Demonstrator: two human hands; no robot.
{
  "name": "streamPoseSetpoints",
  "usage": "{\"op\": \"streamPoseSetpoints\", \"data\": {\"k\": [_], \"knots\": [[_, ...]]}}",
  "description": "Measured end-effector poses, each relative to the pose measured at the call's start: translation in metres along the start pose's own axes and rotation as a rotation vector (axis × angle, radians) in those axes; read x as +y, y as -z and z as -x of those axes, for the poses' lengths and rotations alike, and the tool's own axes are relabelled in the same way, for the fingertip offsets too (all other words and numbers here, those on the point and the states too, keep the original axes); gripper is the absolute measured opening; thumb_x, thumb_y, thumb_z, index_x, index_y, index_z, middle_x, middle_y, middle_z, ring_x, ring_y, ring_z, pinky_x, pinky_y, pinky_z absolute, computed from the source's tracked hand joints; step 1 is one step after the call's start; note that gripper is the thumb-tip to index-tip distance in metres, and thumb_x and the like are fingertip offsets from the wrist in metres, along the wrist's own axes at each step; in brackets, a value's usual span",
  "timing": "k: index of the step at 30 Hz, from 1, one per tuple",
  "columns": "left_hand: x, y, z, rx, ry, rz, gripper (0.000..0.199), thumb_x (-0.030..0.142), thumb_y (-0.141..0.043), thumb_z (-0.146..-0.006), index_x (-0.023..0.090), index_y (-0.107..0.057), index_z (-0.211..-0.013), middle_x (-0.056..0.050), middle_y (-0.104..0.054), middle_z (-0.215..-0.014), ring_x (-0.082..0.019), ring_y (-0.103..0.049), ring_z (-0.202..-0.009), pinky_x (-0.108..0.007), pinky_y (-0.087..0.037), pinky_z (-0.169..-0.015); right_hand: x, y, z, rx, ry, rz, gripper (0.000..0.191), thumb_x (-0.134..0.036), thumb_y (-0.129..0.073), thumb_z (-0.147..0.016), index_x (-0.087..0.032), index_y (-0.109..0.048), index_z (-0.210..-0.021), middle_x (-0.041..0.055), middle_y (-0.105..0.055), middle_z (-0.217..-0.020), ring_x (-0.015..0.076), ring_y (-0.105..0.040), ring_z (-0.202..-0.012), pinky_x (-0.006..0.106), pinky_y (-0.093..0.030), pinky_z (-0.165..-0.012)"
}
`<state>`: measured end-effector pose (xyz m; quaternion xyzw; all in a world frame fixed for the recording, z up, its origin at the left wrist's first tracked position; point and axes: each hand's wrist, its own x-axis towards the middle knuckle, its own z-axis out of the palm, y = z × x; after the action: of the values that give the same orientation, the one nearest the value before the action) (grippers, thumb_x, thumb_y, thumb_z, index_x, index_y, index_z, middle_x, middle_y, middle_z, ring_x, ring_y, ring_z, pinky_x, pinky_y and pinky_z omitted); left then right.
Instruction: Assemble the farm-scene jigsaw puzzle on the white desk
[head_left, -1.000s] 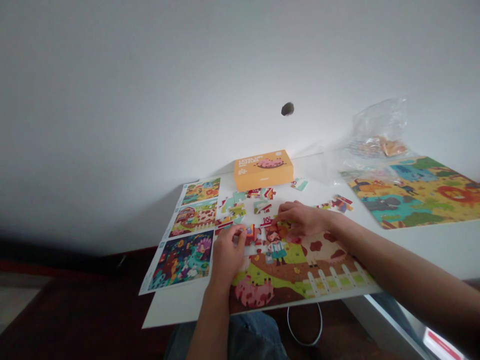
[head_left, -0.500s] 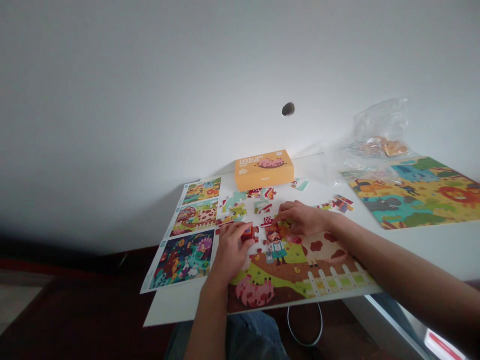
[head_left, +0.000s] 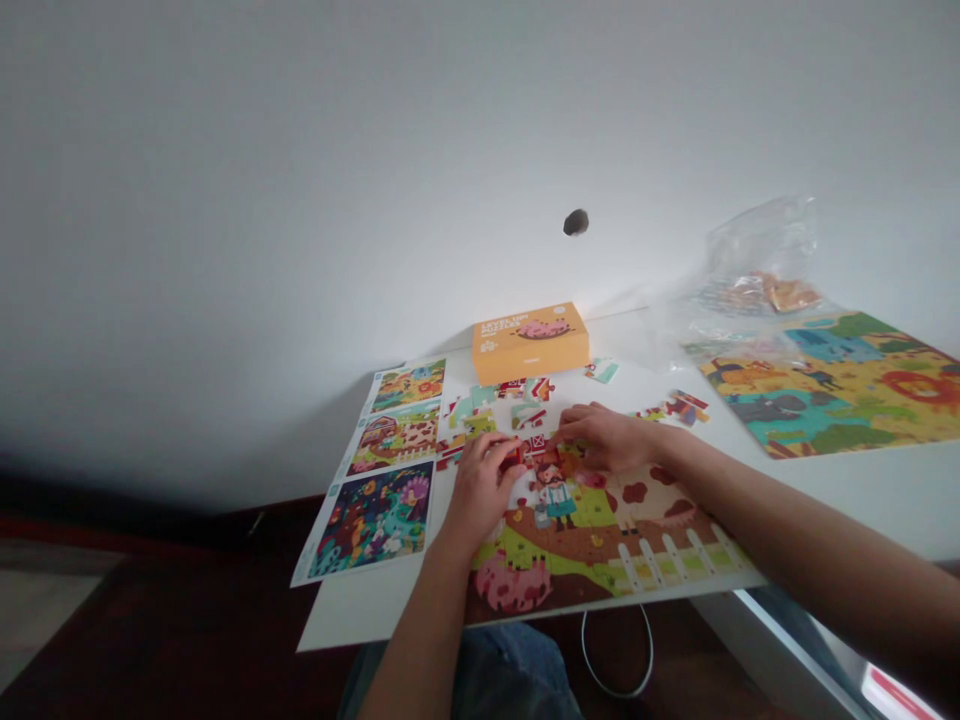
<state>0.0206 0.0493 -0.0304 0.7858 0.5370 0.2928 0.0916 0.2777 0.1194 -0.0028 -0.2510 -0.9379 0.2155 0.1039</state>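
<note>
A partly assembled farm puzzle (head_left: 600, 530) lies at the table's front edge, showing a farmer, a cow, a pig and a white fence. My left hand (head_left: 484, 485) is at its upper left edge, thumb and fingers closed on a small red puzzle piece (head_left: 511, 458). My right hand (head_left: 604, 438) rests on the puzzle's upper edge, fingertips beside a red barn piece (head_left: 535, 445); its fingers are curled, and whatever is under them is hidden. Loose pieces (head_left: 480, 398) lie just beyond both hands.
An orange puzzle box (head_left: 531, 345) stands by the wall. A picture sheet (head_left: 367, 470) lies at the left. At the right are a finished safari puzzle (head_left: 840, 385) and a clear plastic bag (head_left: 761, 270). More pieces (head_left: 682, 407) lie beyond my right forearm.
My left hand has moved right and slightly up with the red piece, now close beside the barn piece. My right hand has barely moved.
</note>
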Motion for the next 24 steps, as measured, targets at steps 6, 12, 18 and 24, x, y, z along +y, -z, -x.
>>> {"op": "streamPoseSetpoints", "data": {"k": [6,12,18,24], "knots": [[0.0027,0.0023,-0.0021,-0.005,0.027,-0.047,0.028,0.025,-0.063,-0.086,0.024,-0.070,-0.113,-0.007,-0.061,-0.113,-0.024,-0.055,-0.107,-0.044,-0.047,-0.098,-0.0011,0.0009,0.0002,-0.006,-0.002,-0.009,0.047,-0.016,-0.065,-0.074,-0.022,-0.065,-0.122,0.0087,-0.060,-0.105,0.0236,-0.055,-0.098,0.039,-0.038,-0.089],[0.0058,0.0045,-0.0030,-0.028,0.026,-0.068,0.029,0.026,-0.060,-0.087,0.023,-0.071,-0.114,-0.007,-0.059,-0.114,-0.024,-0.055,-0.105,-0.044,-0.046,-0.098,-0.0023,0.0012,-0.0002,0.005,0.000,-0.001,0.046,-0.017,-0.065,-0.075,-0.022,-0.066,-0.121,0.0087,-0.060,-0.104,0.0235,-0.055,-0.097,0.039,-0.038,-0.089],[0.0026,0.0024,-0.0019,-0.036,0.011,-0.114,0.032,0.028,-0.059,-0.088,0.029,-0.071,-0.117,-0.008,-0.056,-0.114,-0.025,-0.054,-0.107,-0.046,-0.044,-0.098,-0.0002,0.0005,0.0011,0.009,0.009,-0.020,0.048,-0.015,-0.065,-0.075,-0.023,-0.065,-0.123,0.0089,-0.060,-0.107,0.0235,-0.055,-0.099,0.039,-0.038,-0.090],[0.0031,0.0005,-0.0007,-0.027,0.040,-0.177,0.030,0.030,-0.060,-0.088,0.035,-0.071,-0.116,-0.008,-0.050,-0.115,-0.026,-0.049,-0.110,-0.048,-0.042,-0.098,-0.0019,0.0019,0.0007,-0.008,-0.018,-0.008,0.048,-0.028,-0.071,-0.077,-0.023,-0.065,-0.124,0.0092,-0.060,-0.105,0.0240,-0.055,-0.097,0.040,-0.038,-0.088]]}}
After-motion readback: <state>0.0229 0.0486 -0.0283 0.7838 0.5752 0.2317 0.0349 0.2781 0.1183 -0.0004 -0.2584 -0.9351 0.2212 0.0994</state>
